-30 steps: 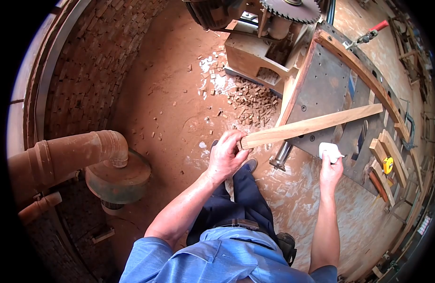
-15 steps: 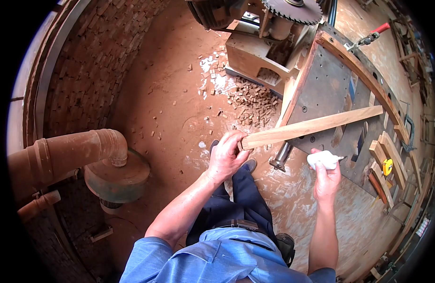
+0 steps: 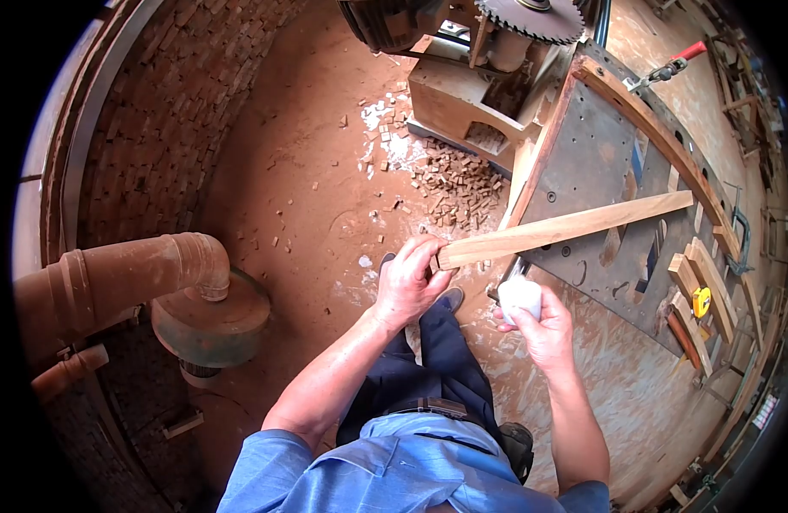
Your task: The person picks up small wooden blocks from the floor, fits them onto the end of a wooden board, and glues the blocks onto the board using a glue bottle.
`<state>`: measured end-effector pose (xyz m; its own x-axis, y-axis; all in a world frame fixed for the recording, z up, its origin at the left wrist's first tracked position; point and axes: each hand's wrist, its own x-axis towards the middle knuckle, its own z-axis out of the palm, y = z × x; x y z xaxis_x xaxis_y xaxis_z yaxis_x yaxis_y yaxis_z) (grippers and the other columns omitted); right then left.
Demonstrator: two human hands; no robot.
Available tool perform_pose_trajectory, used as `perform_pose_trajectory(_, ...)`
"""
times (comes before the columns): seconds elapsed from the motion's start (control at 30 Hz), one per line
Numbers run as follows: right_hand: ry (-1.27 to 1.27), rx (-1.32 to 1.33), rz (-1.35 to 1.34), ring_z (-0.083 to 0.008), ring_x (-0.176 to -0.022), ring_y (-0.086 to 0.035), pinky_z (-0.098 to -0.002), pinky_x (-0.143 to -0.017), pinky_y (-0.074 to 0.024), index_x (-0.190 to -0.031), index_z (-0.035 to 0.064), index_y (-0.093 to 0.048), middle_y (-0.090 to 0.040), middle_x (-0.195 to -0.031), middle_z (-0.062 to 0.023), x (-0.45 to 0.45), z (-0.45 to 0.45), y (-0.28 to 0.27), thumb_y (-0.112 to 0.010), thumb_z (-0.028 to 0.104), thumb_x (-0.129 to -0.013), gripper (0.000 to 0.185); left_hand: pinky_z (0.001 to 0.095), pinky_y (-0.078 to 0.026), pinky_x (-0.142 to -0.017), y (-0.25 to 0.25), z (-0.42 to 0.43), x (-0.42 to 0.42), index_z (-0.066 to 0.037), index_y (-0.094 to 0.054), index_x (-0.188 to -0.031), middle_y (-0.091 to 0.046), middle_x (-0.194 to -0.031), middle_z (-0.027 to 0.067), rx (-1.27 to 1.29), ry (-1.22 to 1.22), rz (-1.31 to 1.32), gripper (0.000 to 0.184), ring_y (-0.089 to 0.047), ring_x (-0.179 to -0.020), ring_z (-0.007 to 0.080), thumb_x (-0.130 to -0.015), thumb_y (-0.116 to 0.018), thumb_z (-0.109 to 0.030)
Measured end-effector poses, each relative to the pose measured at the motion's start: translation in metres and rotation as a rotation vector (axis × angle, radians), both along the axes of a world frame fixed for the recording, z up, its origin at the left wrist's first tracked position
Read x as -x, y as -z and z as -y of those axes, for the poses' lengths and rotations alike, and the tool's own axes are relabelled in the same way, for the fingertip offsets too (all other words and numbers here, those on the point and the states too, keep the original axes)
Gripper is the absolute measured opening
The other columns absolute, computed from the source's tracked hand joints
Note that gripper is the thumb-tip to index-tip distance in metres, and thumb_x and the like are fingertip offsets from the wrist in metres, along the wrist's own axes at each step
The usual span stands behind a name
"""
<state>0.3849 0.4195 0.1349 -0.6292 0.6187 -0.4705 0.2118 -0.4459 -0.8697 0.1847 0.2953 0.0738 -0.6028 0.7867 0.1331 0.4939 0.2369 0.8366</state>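
Note:
My left hand (image 3: pixel 411 278) is closed around the near end of a long wooden board (image 3: pixel 573 227). The board's far end lies over the grey metal machine table (image 3: pixel 578 158). To the right of the board's near end, my right hand (image 3: pixel 543 325) grips a small white bottle (image 3: pixel 519 297), fingers wrapped round it. The bottle's body faces up toward me, and its nozzle is not visible from here. A gap separates the bottle from the board.
A toothed circular saw blade (image 3: pixel 535 19) sits at the top. A curved wooden fence (image 3: pixel 667 128) with a red-handled clamp (image 3: pixel 689 51) crosses the table. Wood strips (image 3: pixel 710 278) and a yellow tape measure (image 3: pixel 702 302) lie right. Offcuts (image 3: pixel 458 184) cover the floor.
My right hand has moved left toward the board's near end, and the bottle has turned so its dark-tipped nozzle no longer shows. The left hand and board have stayed put.

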Motion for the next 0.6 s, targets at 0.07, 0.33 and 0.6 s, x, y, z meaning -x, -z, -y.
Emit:
perform_pose_trajectory(0.07,-0.063,-0.005,0.031,-0.0131,-0.088,-0.07,-0.0253,-0.068,-0.0576,-0.123,-0.0034,-0.06,-0.07,-0.109,-0.011,0.008,0.003,-0.003,-0.064,-0.003,-0.093,0.03,0.0301,-0.055,-0.063,-0.001,0.0,0.0,-0.004,-0.065,-0.111,-0.065,-0.105,0.0117,0.011,0.007,-0.012,0.036,-0.067,-0.074,0.021,-0.077,-0.078,-0.009)
perform_pose_trajectory(0.33,-0.154,-0.045,0.205,-0.0099,-0.083,-0.068,-0.0238,-0.068,-0.0544,-0.114,-0.0006,-0.063,-0.071,-0.095,-0.005,0.021,0.009,0.001,-0.073,0.004,-0.089,0.027,0.0325,-0.055,-0.059,0.002,0.001,0.0,-0.006,-0.065,-0.113,-0.065,-0.107,0.0118,-0.015,0.007,-0.066,0.039,-0.067,-0.069,0.0238,-0.076,-0.076,-0.009)
perform_pose_trajectory(0.6,-0.202,-0.281,0.284,-0.0107,-0.081,-0.067,-0.028,-0.073,-0.0539,-0.105,-0.0008,-0.066,-0.073,-0.09,-0.0065,0.025,0.008,0.0,-0.077,0.008,-0.086,0.024,0.0354,-0.057,-0.061,0.0,0.001,0.002,-0.008,-0.065,-0.114,-0.067,-0.109,0.0106,0.007,0.011,-0.159,0.043,-0.069,-0.076,0.0273,-0.073,-0.079,-0.014)
